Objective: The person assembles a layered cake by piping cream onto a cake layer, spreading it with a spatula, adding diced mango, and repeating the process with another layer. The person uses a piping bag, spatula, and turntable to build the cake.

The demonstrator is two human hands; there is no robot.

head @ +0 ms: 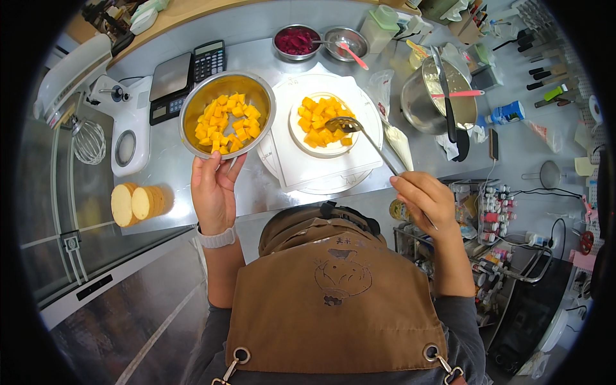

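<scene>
My left hand (215,185) grips the near rim of a steel bowl (268,94), tilted so its yellow fruit cubes (219,120) show. In my right hand (426,202) is the handle of a slotted metal spoon (344,124). The spoon's head rests among more fruit cubes (317,118) heaped on a round, cream-topped cake layer (301,144). Under the cake lies a white square board (308,173) on a round white turntable (373,108). A filled piping bag (398,144) lies just right of the turntable.
At right stands a steel mixing bowl (414,108) of cream, a knife (447,106) and pink-handled spatula across it. Dark red fruit fills a small bowl (297,57) behind. Left are a stand mixer (130,149), a scale (171,79), a calculator (210,60) and sponge layers (134,203).
</scene>
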